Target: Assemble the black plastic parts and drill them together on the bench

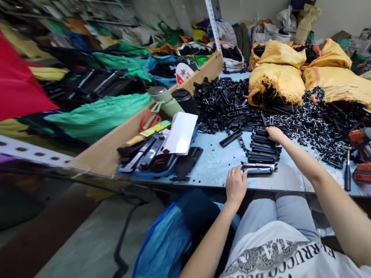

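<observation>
A row of long black channel-shaped parts (pixel 262 148) lies stacked side by side on the light blue tabletop, the nearest ones with shiny metal faces. My left hand (pixel 236 184) rests at the left end of the nearest part, thumb apart and fingers extended. At the far end of the row is my right hand (pixel 275 134), its fingers bent together and pointing down among small black pieces; what they pinch is hidden. A heap of small black linkage parts (pixel 223 104) lies beyond the row. One separate black channel (pixel 231 138) lies left of it.
Silver pins (pixel 310 129) spread right of my right hand, before yellow sacks (pixel 276 83). A hammer (pixel 348 170) and an orange power drill (pixel 361 143) lie at the right. A blue tray (pixel 171 170) with tools and white paper (pixel 181 133) stands left, near a green bottle (pixel 165 100).
</observation>
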The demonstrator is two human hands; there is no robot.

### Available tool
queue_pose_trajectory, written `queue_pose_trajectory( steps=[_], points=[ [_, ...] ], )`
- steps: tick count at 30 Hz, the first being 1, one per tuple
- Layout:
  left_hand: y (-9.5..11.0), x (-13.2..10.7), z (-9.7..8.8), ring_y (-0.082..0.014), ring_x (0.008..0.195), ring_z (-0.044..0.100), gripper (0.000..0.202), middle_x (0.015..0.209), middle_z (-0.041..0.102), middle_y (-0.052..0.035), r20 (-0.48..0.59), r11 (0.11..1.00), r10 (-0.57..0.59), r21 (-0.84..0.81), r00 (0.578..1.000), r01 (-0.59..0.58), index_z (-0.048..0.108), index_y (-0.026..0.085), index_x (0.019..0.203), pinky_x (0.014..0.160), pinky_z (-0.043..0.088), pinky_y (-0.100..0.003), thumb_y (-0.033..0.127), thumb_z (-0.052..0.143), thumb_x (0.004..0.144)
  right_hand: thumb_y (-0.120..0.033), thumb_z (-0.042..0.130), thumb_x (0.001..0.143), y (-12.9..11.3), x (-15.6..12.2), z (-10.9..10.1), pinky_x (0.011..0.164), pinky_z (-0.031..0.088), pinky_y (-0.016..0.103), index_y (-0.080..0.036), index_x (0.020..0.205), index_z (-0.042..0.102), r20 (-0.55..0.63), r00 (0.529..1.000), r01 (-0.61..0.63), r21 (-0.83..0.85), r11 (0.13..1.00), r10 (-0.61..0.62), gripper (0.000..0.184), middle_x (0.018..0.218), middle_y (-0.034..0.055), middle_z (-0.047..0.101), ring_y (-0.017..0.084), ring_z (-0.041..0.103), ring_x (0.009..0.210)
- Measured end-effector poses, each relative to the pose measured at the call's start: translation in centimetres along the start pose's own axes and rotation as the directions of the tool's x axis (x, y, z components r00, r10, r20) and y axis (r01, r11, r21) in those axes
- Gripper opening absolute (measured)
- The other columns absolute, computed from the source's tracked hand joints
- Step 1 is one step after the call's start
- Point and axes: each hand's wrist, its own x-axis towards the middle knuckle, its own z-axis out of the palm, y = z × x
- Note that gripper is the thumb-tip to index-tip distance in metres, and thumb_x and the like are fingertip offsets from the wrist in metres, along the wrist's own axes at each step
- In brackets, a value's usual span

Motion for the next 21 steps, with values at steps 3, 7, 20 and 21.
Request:
queue_pose_trajectory(
  steps=[3, 7, 20, 21],
  points=[
    [1.7, -2.2, -0.5, -0.0208, 0.074, 0.064, 0.035, 0.092, 0.064, -0.0101, 0.292, 0.823, -0.303, -0.399, 0.907, 0.403, 0.058, 0.018, 0.101, 0.07, 0.052, -0.036, 0.045, 0.06, 0.078, -0.02, 0.063, 0.075, 1.1, 0.6, -1.1, 0.087, 0.042, 0.026, -0.011, 0.111, 0.059, 0.055, 0.997, 0.046, 0.002, 0.999, -0.046, 0.037, 0.11, 0.0118, 0.063, 0.02, 0.059, 0.095],
    [3.8, -3.2, 0.5, -0.0216, 0.082, 0.066, 0.039, 0.099, 0.063, -0.0135, 0.752, 0.074, -0.393, -0.547, 0.529, 0.834, 0.055, 0.016, 0.095, 0.073, 0.054, -0.036, 0.046, 0.067, 0.073, -0.037, 0.074, 0.064, 2.0, 1.2, -2.0, 0.087, 0.044, 0.027, -0.016, 0.115, 0.058, 0.179, 0.978, 0.092, 0.089, 0.992, -0.107, 0.058, 0.112, 0.0076, 0.063, 0.02, 0.059, 0.097],
    [7.6, -1.4, 4.1, -0.0209, 0.077, 0.068, 0.045, 0.087, 0.07, -0.009, 0.522, -0.237, -0.596, -0.841, 0.611, 0.487, 0.062, 0.013, 0.097, 0.071, 0.055, -0.033, 0.032, 0.079, 0.06, -0.064, 0.066, 0.057, 1.2, -3.8, 3.3, 0.063, 0.044, 0.025, -0.017, 0.116, 0.049, 0.415, 0.894, -0.101, 0.557, 0.825, -0.171, 0.078, 0.09, 0.003, 0.061, 0.018, 0.057, 0.079],
    [7.7, -1.6, 4.4, -0.0205, 0.075, 0.068, 0.048, 0.087, 0.07, -0.0083, 0.515, -0.238, -0.57, -0.849, 0.64, 0.472, 0.061, 0.014, 0.099, 0.071, 0.055, -0.033, 0.032, 0.08, 0.059, -0.063, 0.065, 0.058, 1.3, -4.5, 3.5, 0.062, 0.044, 0.025, -0.017, 0.116, 0.048, 0.407, 0.897, -0.124, 0.603, 0.788, -0.171, 0.075, 0.089, 0.002, 0.061, 0.017, 0.057, 0.078]
  ],
)
